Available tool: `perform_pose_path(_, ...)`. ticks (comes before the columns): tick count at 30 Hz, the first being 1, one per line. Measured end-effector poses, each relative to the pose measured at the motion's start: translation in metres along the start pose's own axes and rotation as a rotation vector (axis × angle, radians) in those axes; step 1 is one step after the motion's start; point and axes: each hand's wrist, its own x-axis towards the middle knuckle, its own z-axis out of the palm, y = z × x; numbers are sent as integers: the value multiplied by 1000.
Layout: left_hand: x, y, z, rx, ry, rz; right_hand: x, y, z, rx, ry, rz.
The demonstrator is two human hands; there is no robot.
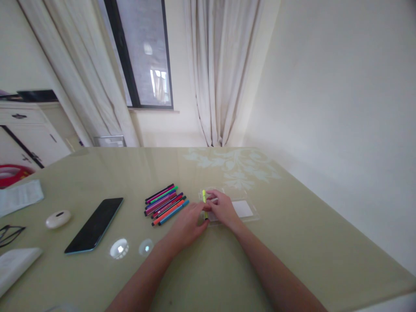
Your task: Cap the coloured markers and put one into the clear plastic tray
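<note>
A yellow marker pen (204, 196) stands nearly upright in the picture, at the left side of a clear plastic case (256, 216). My right hand (223, 209) reaches over the case, its fingers curled and pinched at the middle of the yellow marker. From the left, my left hand (190, 223) closes its thumb and fingers round the lower part of the same pen. Fingers cover part of the marker. Inside the case lies a white card (242, 209), partly hidden by my right hand. Beside my left hand sits a pile of several coloured marker pens (165, 203).
A black phone (94, 225) lies on the glossy table (208, 277) at the left. Further left are a white oval case (58, 219), glasses (11, 234), a white object (16, 266) and a pale cloth or paper (21, 197). A wall borders the right side.
</note>
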Motion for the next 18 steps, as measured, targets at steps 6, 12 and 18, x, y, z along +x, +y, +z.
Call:
perform_pose_path(6, 0, 10, -1, -35, -9, 8, -1, 1, 2, 19, -28, -7)
perform_pose_path(12, -2, 2, -2, 6, -12, 37, -1, 3, 3, -11, -18, -5)
perform_pose_path(18, 0, -5, -6, 172, -92, 27, -5, -8, 4, -345, -10, -133)
